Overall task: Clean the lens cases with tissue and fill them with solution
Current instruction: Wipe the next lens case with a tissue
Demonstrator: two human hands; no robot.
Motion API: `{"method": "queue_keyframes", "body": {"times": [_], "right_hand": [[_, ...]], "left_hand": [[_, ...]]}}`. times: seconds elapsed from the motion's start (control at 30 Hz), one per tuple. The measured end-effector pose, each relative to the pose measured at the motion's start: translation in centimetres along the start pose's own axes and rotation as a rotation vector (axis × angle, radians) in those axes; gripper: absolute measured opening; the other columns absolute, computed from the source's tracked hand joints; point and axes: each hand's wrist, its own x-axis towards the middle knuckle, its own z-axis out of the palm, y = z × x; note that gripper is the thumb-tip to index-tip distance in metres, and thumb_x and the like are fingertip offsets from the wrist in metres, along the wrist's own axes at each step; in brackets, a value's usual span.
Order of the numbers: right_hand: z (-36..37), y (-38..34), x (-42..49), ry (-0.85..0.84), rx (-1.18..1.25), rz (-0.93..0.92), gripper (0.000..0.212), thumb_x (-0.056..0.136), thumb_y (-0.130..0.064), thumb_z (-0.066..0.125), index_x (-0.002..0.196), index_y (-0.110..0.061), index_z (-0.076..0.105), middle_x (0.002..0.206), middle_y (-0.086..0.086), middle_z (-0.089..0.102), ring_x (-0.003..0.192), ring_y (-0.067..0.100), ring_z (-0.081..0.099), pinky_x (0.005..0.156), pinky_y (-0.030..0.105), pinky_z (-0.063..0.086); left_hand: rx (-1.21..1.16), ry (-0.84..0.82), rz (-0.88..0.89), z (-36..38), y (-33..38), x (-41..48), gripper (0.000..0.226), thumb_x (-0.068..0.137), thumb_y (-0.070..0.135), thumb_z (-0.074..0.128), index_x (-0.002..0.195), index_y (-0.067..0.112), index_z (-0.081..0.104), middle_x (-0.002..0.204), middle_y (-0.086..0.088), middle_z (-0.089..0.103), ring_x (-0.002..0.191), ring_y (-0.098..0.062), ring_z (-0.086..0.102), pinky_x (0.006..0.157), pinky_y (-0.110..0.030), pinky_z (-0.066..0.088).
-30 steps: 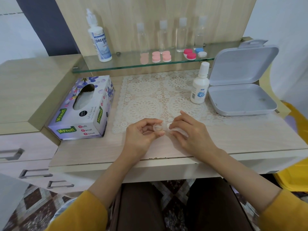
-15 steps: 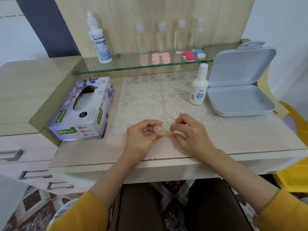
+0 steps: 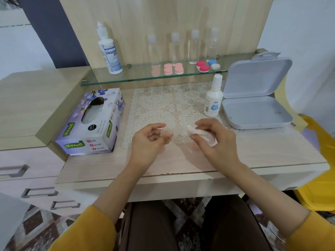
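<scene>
My left hand (image 3: 150, 140) pinches a small clear lens case (image 3: 167, 131) between thumb and fingers, just above the lace mat (image 3: 163, 105). A short gap to its right, my right hand (image 3: 212, 136) grips a crumpled white tissue (image 3: 196, 131), its tip pointing toward the case. A small white solution bottle (image 3: 213, 99) stands upright behind my right hand. Pink lens cases (image 3: 173, 68), a red pair (image 3: 203, 66) and a blue and white pair (image 3: 213, 64) lie on the glass shelf (image 3: 137, 79).
A Mysoft tissue box (image 3: 90, 124) sits at the left of the desk. An open grey case (image 3: 257, 98) lies at the right. A tall solution bottle (image 3: 108, 49) and several clear empty bottles (image 3: 183, 48) stand on the shelf. Drawers are at lower left.
My hands have drawn apart: the tissue in my right hand has come away from the lens case, which stays in my left hand.
</scene>
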Motion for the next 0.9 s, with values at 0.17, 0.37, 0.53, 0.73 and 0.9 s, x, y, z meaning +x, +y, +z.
{"method": "queue_keyframes", "body": {"times": [0.17, 0.37, 0.53, 0.73, 0.9], "right_hand": [[0.3, -0.6, 0.8, -0.135, 0.067, 0.000, 0.019, 0.069, -0.033, 0.070, 0.080, -0.017, 0.071, 0.100, -0.002, 0.064, 0.084, 0.004, 0.060, 0.077, 0.011, 0.045], [0.8, -0.6, 1.4, -0.239, 0.182, 0.134, 0.018, 0.065, -0.025, 0.074, 0.080, -0.016, 0.073, 0.102, -0.010, 0.065, 0.094, 0.003, 0.062, 0.081, 0.018, 0.047], [0.8, -0.3, 1.2, -0.189, 0.262, 0.229, 0.020, 0.067, -0.012, 0.079, 0.083, -0.019, 0.071, 0.087, -0.012, 0.066, 0.083, 0.000, 0.062, 0.071, 0.017, 0.050], [0.7, -0.9, 0.9, -0.254, 0.281, 0.298, 0.015, 0.067, -0.010, 0.080, 0.077, -0.018, 0.071, 0.080, -0.010, 0.066, 0.075, 0.003, 0.062, 0.065, 0.017, 0.048], [0.5, -1.5, 1.0, -0.246, 0.343, 0.380, 0.021, 0.066, -0.008, 0.079, 0.068, -0.025, 0.068, 0.078, -0.008, 0.067, 0.072, 0.010, 0.063, 0.063, 0.017, 0.048]], "left_hand": [[-0.064, -0.032, -0.087, 0.4, 0.9, -0.3, 0.029, 0.065, 0.028, 0.073, 0.086, 0.010, 0.064, 0.079, -0.011, 0.071, 0.073, -0.018, 0.070, 0.078, -0.034, 0.054], [-0.195, -0.110, -0.130, 0.5, 1.7, -0.7, 0.033, 0.070, 0.029, 0.066, 0.092, 0.005, 0.063, 0.082, -0.011, 0.071, 0.077, -0.019, 0.069, 0.072, -0.023, 0.056], [-0.318, -0.174, -0.168, 0.6, 1.4, -1.1, 0.049, 0.065, 0.021, 0.068, 0.111, 0.010, 0.055, 0.088, -0.007, 0.072, 0.088, -0.018, 0.068, 0.079, -0.027, 0.055], [-0.282, -0.060, -0.150, 1.0, 0.8, -1.4, 0.046, 0.058, 0.020, 0.074, 0.100, 0.012, 0.056, 0.079, -0.006, 0.071, 0.085, -0.018, 0.067, 0.088, -0.033, 0.050], [-0.266, 0.002, -0.081, 1.2, 0.6, -1.4, 0.028, 0.068, 0.007, 0.074, 0.088, 0.017, 0.056, 0.066, 0.002, 0.070, 0.072, -0.009, 0.066, 0.080, -0.026, 0.048]]}}
